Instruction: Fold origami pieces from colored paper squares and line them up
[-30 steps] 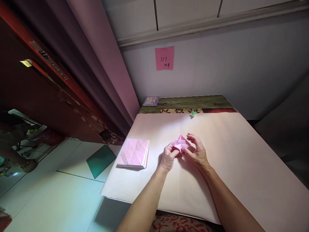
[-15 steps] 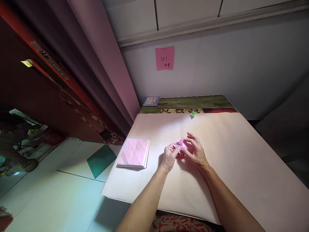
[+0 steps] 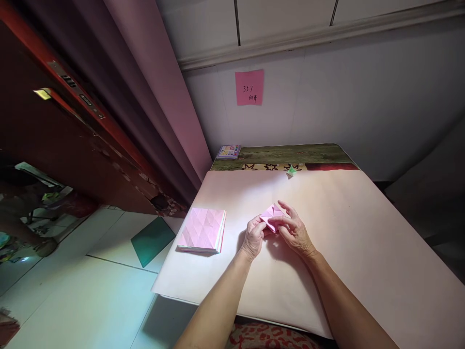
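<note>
Pinched in my left hand point(image 3: 255, 233) is a folded pink paper point(image 3: 271, 212), held by its left side just above the table. My right hand point(image 3: 295, 231) is at its right side, with the index finger lying across the paper's face and the thumb near its lower edge. The other right fingers are raised and apart; whether the right thumb grips the paper is hard to see. To the left lies a stack of square paper point(image 3: 203, 228) with a creased pink sheet on top. A small green folded paper piece point(image 3: 291, 171) stands at the far side.
Pale paper point(image 3: 345, 232) covers most of the table. A small pack with a printed cover point(image 3: 228, 152) lies at the back left corner. A pink note point(image 3: 249, 87) hangs on the wall. On the floor at left is a dark green square point(image 3: 153, 242); beyond it, a person's leg point(image 3: 22, 225).
The pink paper has turned from a raised, pointed shape to a flatter face towards me. My right index finger has moved down onto it, and the right thumb has shifted.
</note>
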`<state>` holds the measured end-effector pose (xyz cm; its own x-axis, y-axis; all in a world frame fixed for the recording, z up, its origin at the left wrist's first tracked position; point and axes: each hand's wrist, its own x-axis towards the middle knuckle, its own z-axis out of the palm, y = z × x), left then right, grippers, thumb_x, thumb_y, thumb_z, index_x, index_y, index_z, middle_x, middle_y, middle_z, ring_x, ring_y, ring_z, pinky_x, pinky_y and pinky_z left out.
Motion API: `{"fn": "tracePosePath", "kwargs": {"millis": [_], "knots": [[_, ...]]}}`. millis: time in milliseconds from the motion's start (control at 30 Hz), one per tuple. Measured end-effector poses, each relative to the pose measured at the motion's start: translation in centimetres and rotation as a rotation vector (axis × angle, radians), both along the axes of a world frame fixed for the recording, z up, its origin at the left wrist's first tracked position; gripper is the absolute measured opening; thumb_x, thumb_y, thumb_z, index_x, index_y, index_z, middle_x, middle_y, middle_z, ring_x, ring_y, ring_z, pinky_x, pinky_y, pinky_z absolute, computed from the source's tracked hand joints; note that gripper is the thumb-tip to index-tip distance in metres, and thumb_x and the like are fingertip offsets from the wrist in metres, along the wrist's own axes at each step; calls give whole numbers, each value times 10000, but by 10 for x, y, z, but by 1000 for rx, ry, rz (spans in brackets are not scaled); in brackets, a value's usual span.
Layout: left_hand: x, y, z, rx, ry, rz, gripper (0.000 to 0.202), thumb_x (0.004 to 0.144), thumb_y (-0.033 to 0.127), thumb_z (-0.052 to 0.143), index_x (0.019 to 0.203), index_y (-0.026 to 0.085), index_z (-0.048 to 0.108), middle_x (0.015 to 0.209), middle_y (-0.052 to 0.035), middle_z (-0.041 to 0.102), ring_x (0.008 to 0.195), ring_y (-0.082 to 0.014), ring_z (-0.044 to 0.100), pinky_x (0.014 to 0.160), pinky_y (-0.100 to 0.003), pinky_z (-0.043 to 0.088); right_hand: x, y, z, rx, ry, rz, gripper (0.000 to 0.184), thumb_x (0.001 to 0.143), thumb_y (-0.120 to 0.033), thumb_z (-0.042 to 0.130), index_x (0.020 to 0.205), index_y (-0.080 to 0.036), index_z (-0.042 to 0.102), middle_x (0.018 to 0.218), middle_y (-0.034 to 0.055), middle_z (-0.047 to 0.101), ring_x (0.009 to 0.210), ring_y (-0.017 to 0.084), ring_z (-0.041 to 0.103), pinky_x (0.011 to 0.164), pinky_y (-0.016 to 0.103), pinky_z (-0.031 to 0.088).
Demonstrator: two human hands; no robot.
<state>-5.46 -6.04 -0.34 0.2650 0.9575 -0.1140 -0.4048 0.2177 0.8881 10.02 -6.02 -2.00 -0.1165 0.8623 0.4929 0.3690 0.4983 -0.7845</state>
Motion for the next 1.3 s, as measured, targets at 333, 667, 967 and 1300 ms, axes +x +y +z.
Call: {"fn": "tracePosePath", "kwargs": {"millis": [333, 667, 967, 1300], "knots": [[1, 0, -6, 54, -2, 5, 467, 728, 394, 784, 1111, 168, 641, 882, -45, 718, 787, -176, 678, 770, -306, 542, 4, 0, 2, -9, 4, -64, 292, 843, -346, 658, 1115, -263, 725, 1452, 102, 459, 1339, 312, 441, 1064, 492, 436], [-2, -2, -7, 79, 8, 78, 689, 767, 281, 762, 1386, 196, 472, 911, -43, 710, 824, -163, 679, 874, -346, 531, 6, 2, -4, -84, 30, -99, 297, 839, -422, 685, 1081, -262, 746, 1273, 106, 624, 1195, 288, 579, 1001, 457, 492], [4, 1, -12, 151, 68, 140, 275, 752, 303, 772, 969, 154, 690, 926, -66, 714, 886, -187, 672, 873, -343, 530, 3, 2, -8, -202, 215, -76, 177, 808, -389, 727, 911, -254, 775, 953, 64, 747, 862, 220, 704, 777, 347, 572], [2, 5, -19, 122, 109, 221, 268, 748, 392, 769, 849, 148, 723, 824, -47, 699, 776, -152, 645, 762, -277, 516, 3, -2, 3, -399, 331, -16, 225, 793, -421, 724, 864, -211, 758, 791, 44, 768, 750, 221, 724, 737, 326, 568]]}}
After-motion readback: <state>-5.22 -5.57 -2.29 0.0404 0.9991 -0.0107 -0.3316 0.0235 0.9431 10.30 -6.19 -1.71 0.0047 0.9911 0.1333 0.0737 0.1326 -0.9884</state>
